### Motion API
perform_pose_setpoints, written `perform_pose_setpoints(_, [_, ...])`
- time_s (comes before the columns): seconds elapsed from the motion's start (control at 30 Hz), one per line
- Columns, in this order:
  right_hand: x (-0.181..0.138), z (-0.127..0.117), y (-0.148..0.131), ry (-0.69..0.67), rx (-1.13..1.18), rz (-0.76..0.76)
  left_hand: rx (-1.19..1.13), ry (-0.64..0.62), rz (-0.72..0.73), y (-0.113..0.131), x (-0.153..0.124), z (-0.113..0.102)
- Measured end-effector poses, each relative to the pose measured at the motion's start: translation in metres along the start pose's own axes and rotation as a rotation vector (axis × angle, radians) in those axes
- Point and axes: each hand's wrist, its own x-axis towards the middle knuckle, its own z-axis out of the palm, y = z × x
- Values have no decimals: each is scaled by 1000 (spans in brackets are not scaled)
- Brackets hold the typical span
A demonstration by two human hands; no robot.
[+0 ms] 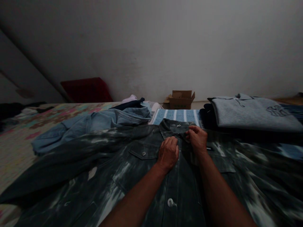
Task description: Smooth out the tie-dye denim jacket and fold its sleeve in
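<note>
A dark bleach-washed denim jacket (pixel 132 170) lies spread front-up on the bed, sleeves out to both sides. My left hand (pixel 168 154) is closed and pinches the placket just below the collar. My right hand (pixel 197 138) is closed too, gripping the collar's edge at the top button. The two hands sit close together at the neck of the jacket. A metal button (pixel 170 202) shows lower down on the placket, between my forearms.
A light blue denim garment (pixel 94 124) lies crumpled behind the jacket on the left. A folded grey sweatshirt (pixel 251 113) rests on dark clothes at the right. A blue striped cloth (pixel 176 115) and an open cardboard box (pixel 181 99) lie beyond. A floral bedspread (pixel 16 142) covers the left.
</note>
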Motion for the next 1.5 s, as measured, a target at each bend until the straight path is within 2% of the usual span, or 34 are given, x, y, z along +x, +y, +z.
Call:
perform_pose_setpoints(0.23, [0,0,1,-13,6,3,14,-155,0,-2,3,6])
perform_pose_setpoints(0.4, [0,1,0,-23,13,4,16,-204,-36,1,5,3])
perform_pose_setpoints(1.1, [-2,0,-1,-17,29,43,35,-271,-65,2,2,3])
perform_pose_setpoints(1.5, [-3,1,0,-43,22,52,26,-259,-82,2,3,3])
